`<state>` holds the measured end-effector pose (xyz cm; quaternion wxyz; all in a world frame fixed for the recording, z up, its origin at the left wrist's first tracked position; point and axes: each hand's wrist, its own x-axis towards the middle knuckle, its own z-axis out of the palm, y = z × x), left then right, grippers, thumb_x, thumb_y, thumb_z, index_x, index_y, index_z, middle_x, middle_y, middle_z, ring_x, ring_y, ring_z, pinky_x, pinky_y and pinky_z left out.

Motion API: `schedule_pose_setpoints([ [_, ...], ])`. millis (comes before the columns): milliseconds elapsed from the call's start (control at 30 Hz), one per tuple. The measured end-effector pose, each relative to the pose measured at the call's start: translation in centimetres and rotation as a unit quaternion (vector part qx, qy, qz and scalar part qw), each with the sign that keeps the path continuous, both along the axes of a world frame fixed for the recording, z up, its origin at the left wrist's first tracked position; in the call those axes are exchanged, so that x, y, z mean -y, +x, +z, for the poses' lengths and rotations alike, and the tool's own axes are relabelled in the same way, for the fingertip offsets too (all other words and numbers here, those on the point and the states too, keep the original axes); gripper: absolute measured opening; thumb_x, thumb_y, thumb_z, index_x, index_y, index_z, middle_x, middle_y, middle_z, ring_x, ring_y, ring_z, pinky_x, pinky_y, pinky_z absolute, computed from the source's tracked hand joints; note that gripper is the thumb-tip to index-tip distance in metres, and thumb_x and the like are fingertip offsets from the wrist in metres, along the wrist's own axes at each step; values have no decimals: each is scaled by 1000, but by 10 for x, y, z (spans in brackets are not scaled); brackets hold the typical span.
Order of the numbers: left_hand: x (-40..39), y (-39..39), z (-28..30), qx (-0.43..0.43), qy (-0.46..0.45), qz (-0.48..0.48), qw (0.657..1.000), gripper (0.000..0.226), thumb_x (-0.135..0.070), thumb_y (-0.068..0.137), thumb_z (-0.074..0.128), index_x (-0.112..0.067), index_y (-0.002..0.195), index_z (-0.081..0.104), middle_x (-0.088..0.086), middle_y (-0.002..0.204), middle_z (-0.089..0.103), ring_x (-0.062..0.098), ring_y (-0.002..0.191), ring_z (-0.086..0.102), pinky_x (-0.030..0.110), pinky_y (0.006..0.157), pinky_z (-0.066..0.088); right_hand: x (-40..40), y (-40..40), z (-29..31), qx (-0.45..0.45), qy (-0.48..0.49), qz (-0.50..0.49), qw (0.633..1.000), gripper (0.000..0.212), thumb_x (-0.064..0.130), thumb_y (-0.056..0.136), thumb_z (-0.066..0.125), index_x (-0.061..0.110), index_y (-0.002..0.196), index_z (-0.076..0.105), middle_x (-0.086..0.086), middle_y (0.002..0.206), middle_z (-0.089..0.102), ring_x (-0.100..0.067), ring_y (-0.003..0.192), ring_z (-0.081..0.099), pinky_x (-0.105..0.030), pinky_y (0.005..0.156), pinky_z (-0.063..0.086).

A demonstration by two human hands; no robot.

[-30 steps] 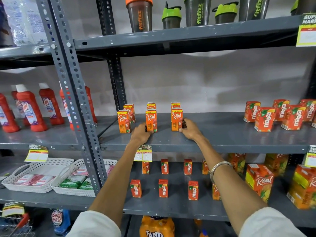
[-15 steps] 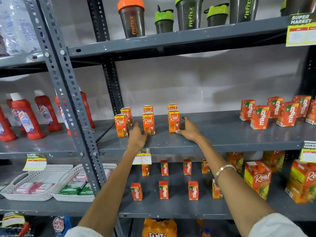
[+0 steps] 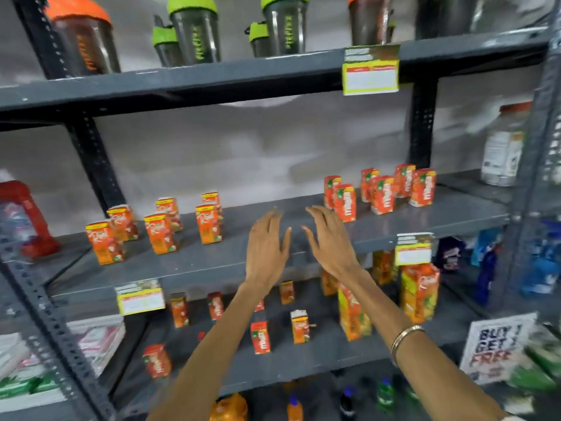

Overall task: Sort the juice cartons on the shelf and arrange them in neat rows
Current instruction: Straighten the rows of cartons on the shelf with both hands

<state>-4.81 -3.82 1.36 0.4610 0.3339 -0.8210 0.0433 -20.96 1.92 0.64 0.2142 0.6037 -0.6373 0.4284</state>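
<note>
Left hand: left hand [image 3: 267,247] is open and empty, fingers spread, raised in front of the middle shelf [image 3: 243,265] over its bare centre; it touches no carton.
Right hand: right hand [image 3: 329,238] is likewise open and empty, palm turned inward, just beside the left; its fingertips are near the Maaza cartons [image 3: 379,189].
Real cartons: Real cartons [image 3: 158,229] stand upright toward the shelf's left end in two rows, front and back; spacing looks even, likely the finished group.
Maaza cartons: clustered near the right end toward the back edge; staggered rather than lined up, so probably next to be straightened.
Blur: the picture is smeared; finer detail cannot be told.
</note>
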Motion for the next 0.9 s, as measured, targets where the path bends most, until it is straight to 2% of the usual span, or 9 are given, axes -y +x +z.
schedule_pose_setpoints([
  [133, -38, -101, 6, -4, 21, -9, 1000, 50, -34, 106, 45, -8, 149, 45, 11, 159, 42, 28, 150, 36, 45, 124, 31, -39, -93, 3, -39, 9, -23, 999, 50, 34, 102, 40, 8, 144, 46, -13, 146, 49, -29, 136, 47, -46, 111, 41],
  [233, -60, -158, 11, 14, 17, -15, 1000, 52, -30, 106, 46, -6, 152, 40, 14, 159, 41, 30, 150, 35, 47, 123, 30, -58, -148, 8, -49, 33, -34, 998, 51, 38, 103, 41, 9, 144, 46, -11, 148, 48, -28, 139, 45, -44, 113, 40],
  [333, -71, -192, 11, 27, 22, 4, 999, 54, -33, 106, 43, -6, 153, 38, 14, 160, 39, 30, 150, 36, 47, 124, 29, -67, -177, 8, -44, 41, -38, 997, 52, 43, 103, 41, 13, 145, 46, -7, 148, 49, -25, 138, 46, -41, 111, 41],
  [400, -76, -208, 7, 22, 45, 17, 999, 54, -39, 107, 38, -13, 154, 37, 8, 162, 37, 25, 152, 33, 44, 127, 25, -72, -192, 6, -41, 46, -37, 997, 53, 47, 102, 39, 15, 144, 45, -6, 147, 51, -23, 137, 48, -38, 113, 41],
  [533, -79, -229, 1, 6, 48, 17, 999, 48, -40, 107, 39, -18, 149, 44, 3, 160, 42, 22, 150, 38, 40, 126, 26, -77, -211, 4, -25, 43, -11, 999, 50, 50, 102, 38, 18, 140, 45, -3, 141, 55, -20, 131, 52, -35, 110, 44],
  [633, -77, -236, -1, -2, 52, 21, 998, 45, -40, 106, 42, -19, 146, 47, 3, 155, 47, 23, 146, 43, 43, 123, 34, -74, -220, 6, 34, 60, 28, 997, 50, 50, 99, 46, 22, 139, 41, -2, 139, 54, -20, 128, 53, -38, 106, 49],
  [767, -70, -238, 3, -60, 95, 30, 993, 37, -39, 105, 45, -24, 139, 49, 1, 144, 57, 21, 129, 57, 39, 107, 51, -62, -232, 18, 206, 130, 91, 966, 82, 41, 88, 71, 20, 151, 24, -8, 154, 38, -27, 141, 42, -44, 111, 39],
  [833, -62, -235, 5, -93, 109, 47, 989, 33, -31, 104, 51, -21, 135, 49, 3, 135, 59, 22, 119, 61, 35, 99, 54, -52, -241, 24, 224, 178, 84, 954, 91, 37, 85, 75, 12, 154, 20, -12, 158, 33, -31, 146, 36, -46, 115, 34],
  [900, -54, -229, 7, -124, 132, 66, 981, 39, -24, 100, 60, -17, 136, 49, 6, 132, 57, 23, 118, 61, 30, 95, 50, -41, -249, 30, 238, 209, 80, 945, 89, 34, 86, 75, 7, 153, 24, -15, 157, 36, -33, 145, 37, -47, 115, 33],
])
